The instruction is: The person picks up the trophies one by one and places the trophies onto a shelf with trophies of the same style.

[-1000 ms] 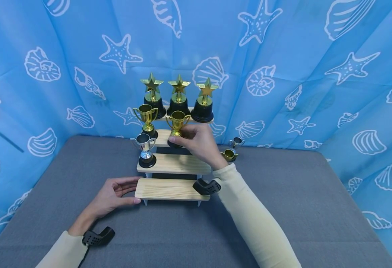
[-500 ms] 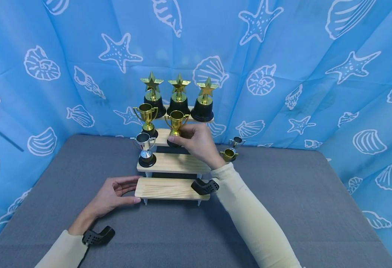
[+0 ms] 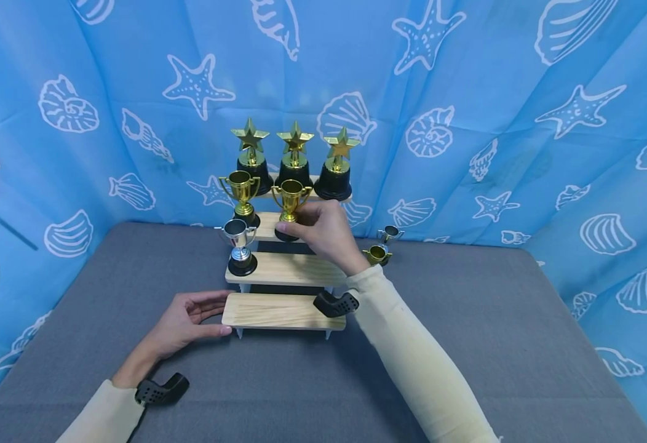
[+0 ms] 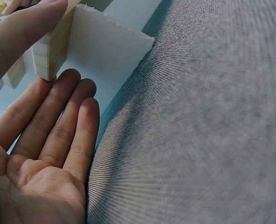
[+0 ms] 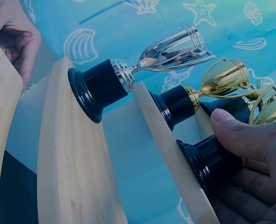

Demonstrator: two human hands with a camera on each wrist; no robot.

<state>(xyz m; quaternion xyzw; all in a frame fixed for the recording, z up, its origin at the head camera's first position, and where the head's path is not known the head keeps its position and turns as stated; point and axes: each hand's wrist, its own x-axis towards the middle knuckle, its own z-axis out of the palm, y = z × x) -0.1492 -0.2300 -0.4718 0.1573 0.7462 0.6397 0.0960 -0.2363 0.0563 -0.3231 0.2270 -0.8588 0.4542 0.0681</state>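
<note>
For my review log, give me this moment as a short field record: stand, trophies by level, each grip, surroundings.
Stand: four-tier wooden stand on a gray table
Top: three star trophies
Second level: left gold cup, held gold cup upright beside it
Third level: near silver cup, left end
Right grip: thumb and fingers around the held gold cup's lower part
Left grip: at the stand's lower left end, fingers straight
Right of stand: far silver cup, far gold cup, both partly hidden
Backdrop: blue curtain with white shells and starfish
</note>
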